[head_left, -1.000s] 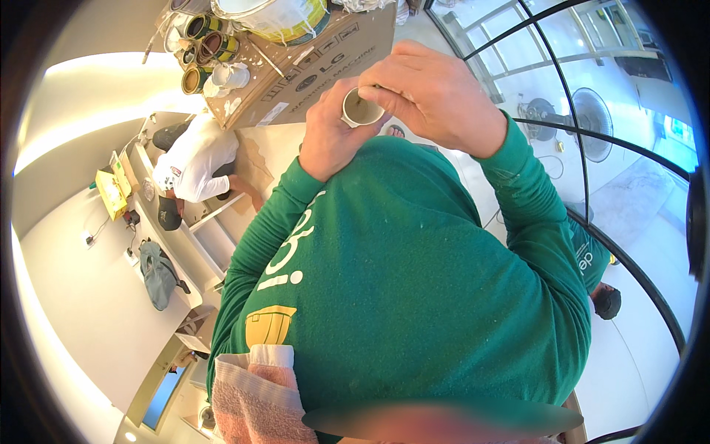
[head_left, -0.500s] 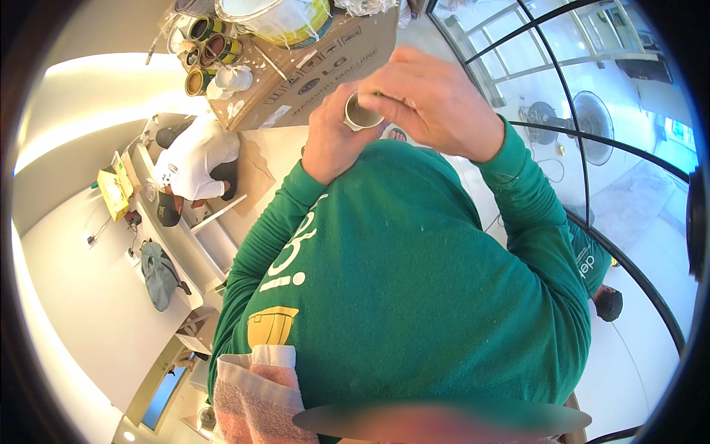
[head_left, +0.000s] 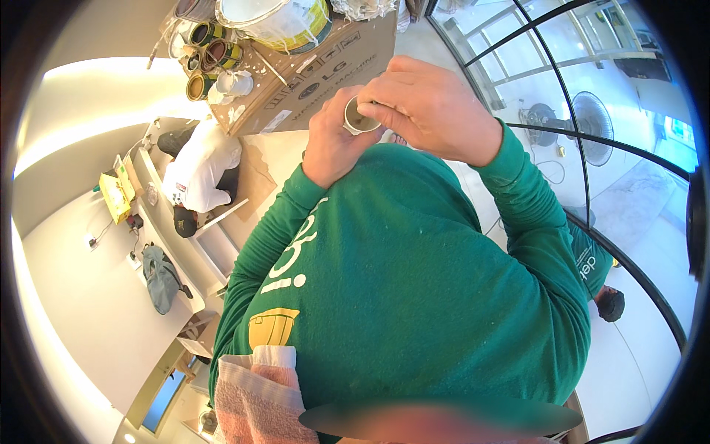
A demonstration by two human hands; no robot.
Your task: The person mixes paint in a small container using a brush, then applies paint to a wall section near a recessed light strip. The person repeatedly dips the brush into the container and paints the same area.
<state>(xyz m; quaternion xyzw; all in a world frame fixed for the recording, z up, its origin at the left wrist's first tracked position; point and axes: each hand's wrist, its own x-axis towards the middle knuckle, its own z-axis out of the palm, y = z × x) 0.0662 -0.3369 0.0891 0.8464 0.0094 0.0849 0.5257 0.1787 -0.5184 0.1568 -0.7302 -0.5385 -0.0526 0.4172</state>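
At the far left a pale wall curves up beside a white counter point(head_left: 194, 255) that carries a yellow box point(head_left: 115, 198), with a grey bag point(head_left: 161, 277) hanging below it and a person in a white shirt point(head_left: 200, 176) bent over beside it. Above that, a flattened cardboard sheet point(head_left: 310, 74) covers the floor; small paint tins point(head_left: 208, 55) crowd its left corner and a large white bucket point(head_left: 275, 18) sits at its upper edge. A pink towel point(head_left: 255, 399) hangs over the green-sleeved shoulder at the lower edge. The left hand point(head_left: 331, 144) is raised in front of the chest, wrist bent, fingers curled snugly around a small round tin point(head_left: 360, 116) held just over the cardboard's lower edge, its open top facing up. The right hand point(head_left: 436, 111) arches over from the right, its fingertips pinched together at the tin's rim; what they grip there cannot be told. Further right, curved glass panels show a standing fan point(head_left: 592, 126) and another person in green point(head_left: 599, 277) below.
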